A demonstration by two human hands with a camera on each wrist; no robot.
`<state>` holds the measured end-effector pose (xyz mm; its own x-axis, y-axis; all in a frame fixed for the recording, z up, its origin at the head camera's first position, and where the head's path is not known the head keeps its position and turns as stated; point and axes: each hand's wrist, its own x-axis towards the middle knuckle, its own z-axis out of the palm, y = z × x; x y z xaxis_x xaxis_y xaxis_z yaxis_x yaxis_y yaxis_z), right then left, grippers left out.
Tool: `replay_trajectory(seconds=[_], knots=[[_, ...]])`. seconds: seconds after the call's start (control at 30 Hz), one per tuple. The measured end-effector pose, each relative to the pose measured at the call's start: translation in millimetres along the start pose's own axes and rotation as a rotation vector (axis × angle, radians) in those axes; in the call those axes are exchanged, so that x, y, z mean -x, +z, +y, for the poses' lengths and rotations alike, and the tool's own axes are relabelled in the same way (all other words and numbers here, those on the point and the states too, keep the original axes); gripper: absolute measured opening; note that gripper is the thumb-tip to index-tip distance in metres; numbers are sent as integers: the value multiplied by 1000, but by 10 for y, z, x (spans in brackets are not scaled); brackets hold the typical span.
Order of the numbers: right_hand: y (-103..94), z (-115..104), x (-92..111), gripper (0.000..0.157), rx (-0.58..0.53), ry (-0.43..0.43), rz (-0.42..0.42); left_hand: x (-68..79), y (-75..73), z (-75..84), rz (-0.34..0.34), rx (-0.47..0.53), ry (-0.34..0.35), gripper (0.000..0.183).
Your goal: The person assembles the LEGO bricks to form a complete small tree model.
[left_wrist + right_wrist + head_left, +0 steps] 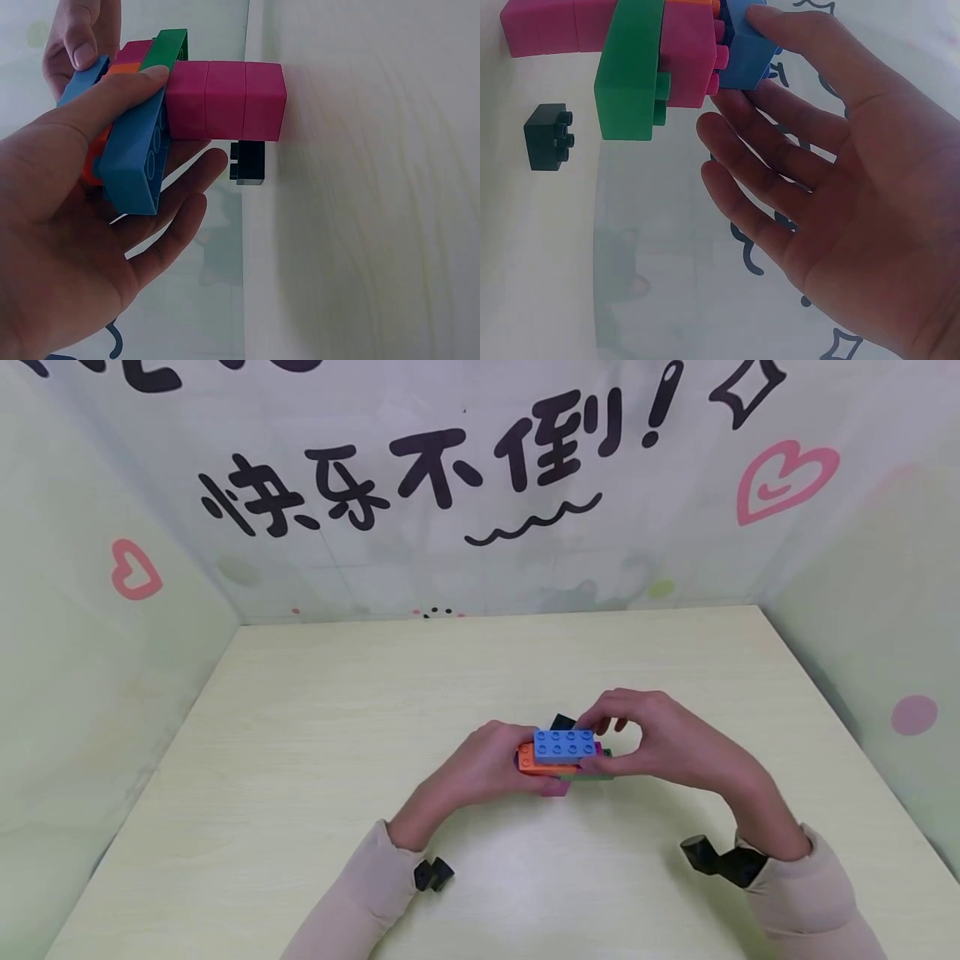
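A stack of building bricks is held over the table between both hands. My left hand (pixel 483 768) grips its side, thumb along the lower blue brick (pixel 133 176) and fingers behind. The thumb and fingers of my right hand (pixel 663 735) pinch the top blue brick (pixel 564 746), which sits over an orange brick (pixel 527 760). In the right wrist view a magenta brick (pixel 686 60) lies between the top blue brick and a green brick (pixel 630 75). A column of magenta bricks (pixel 225 101) forms the base, close to the tabletop.
Beyond the stack, a black brick (pixel 546 139) stands on the pale wooden table (pixel 300 710). Printed cloth walls (pixel 480 568) rise behind the table and at both sides. Black devices (pixel 723 862) sit on the sleeve cuffs.
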<state>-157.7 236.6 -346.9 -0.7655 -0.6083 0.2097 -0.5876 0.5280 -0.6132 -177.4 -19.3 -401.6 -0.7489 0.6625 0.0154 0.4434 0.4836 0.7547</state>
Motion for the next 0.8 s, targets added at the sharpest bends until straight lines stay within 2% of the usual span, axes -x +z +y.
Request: replay_trajectory(seconds=[0.5, 0.8], knots=[[27, 11, 0, 32, -14, 13, -24, 0, 1, -5, 6, -9, 31, 35], [25, -2, 2, 31, 24, -1, -10, -12, 3, -7, 9, -20, 62, 33]])
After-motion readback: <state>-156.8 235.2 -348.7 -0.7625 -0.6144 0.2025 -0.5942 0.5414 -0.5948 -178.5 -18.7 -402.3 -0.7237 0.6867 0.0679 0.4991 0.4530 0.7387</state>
